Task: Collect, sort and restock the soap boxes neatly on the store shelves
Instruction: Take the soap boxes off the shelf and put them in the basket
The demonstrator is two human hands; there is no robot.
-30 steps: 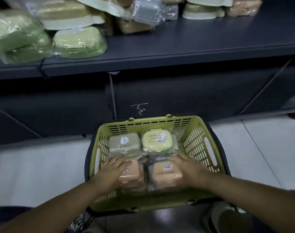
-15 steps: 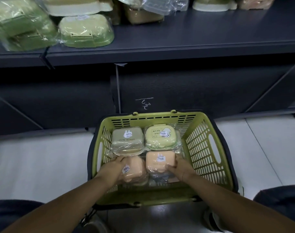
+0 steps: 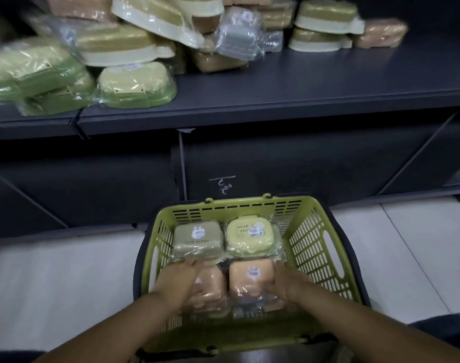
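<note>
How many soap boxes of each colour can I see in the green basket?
Peach: 2 (left peach box, right peach box)
Olive: 1 (olive box)
Yellow: 1 (yellow box)
Total showing in the basket: 4

Perforated green plastic basket (image 3: 314,247); soap boxes (image 3: 252,238) in glossy, crinkled clear film; matt dark shelf (image 3: 302,100); smooth pale floor tiles (image 3: 420,244).
</note>
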